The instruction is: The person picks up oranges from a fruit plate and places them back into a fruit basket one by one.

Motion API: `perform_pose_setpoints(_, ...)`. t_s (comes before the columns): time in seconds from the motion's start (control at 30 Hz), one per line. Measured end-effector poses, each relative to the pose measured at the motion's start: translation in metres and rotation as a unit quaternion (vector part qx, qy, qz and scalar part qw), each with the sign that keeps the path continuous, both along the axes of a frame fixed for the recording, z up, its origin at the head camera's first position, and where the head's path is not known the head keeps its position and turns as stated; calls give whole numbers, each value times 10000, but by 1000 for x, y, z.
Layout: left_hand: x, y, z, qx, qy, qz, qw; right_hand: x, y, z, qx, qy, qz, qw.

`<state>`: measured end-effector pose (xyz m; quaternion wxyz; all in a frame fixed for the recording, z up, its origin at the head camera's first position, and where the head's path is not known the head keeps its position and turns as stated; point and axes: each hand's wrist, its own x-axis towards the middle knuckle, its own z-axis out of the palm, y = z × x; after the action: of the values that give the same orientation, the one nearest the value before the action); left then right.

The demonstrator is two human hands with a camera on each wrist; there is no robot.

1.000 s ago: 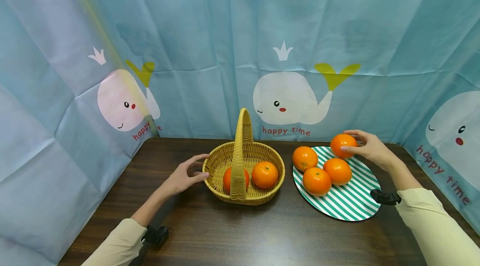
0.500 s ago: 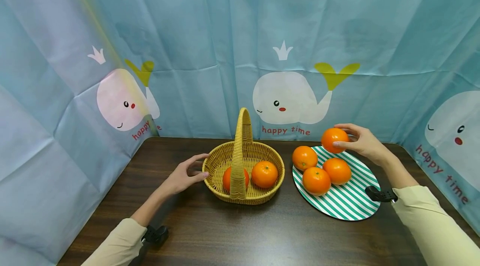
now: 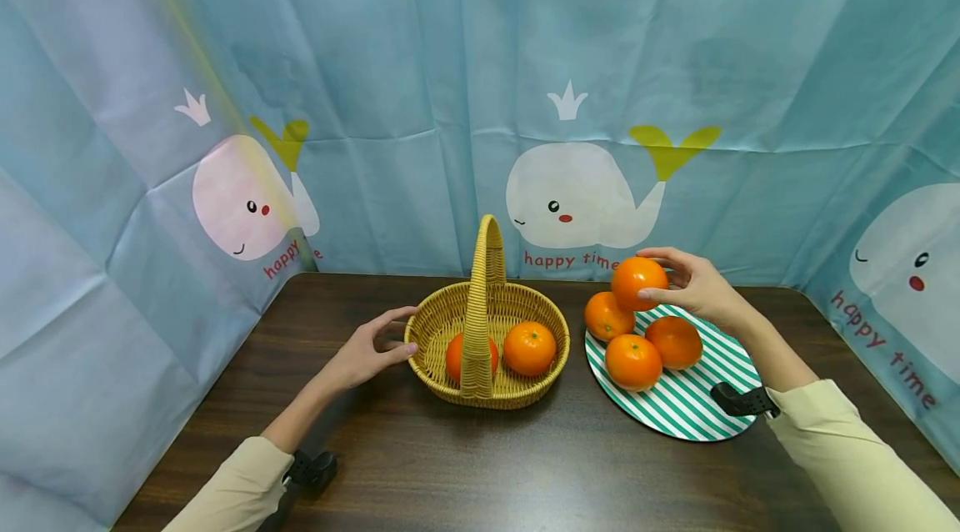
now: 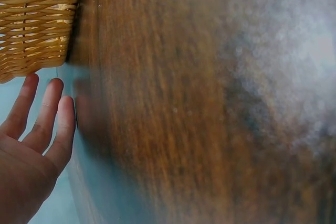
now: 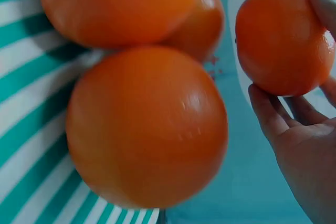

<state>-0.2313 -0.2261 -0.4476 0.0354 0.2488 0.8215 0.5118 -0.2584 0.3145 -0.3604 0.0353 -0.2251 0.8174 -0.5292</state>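
Note:
My right hand (image 3: 701, 290) holds an orange (image 3: 639, 283) between thumb and fingers, raised above the back of a green-and-white striped round mat (image 3: 705, 407). The right wrist view shows the same held orange (image 5: 283, 40) gripped from the side. Three other oranges sit together on the mat, the nearest being the front orange (image 3: 633, 363). At the left end of a yellow wicker basket (image 3: 517, 400), my left hand (image 3: 365, 355) rests its fingertips and thumb against the rim, fingers fairly straight. Inside the basket lie two oranges, one orange (image 3: 530, 348) in plain sight, the other partly behind the handle.
The basket's tall arched handle (image 3: 477, 298) rises over its middle. A dark wooden table (image 3: 480, 474) carries everything. Behind it hangs a light blue curtain (image 3: 420, 98) with whale prints, close to the table's back edge.
My right hand has lifted the orange off the back of the mat and carried it left, over the other oranges. My left hand and the basket have stayed put.

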Motion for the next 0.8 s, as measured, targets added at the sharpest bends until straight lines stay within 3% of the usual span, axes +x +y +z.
perform_pose_setpoints(0.17, 0, 0, 0, 38, 123, -31, 9999, 6, -10, -2, -45, 10, 99, 9999)
perform_pose_setpoints(0.43, 0, 0, 0, 190, 106, -98, 9997, 11, -16, -4, -71, -46, -65, 9999)
perform_pose_setpoints(0.8, 0, -1, 0, 169, 136, -103, 9997, 8, -36, 8, -256, 26, 131, 9996)
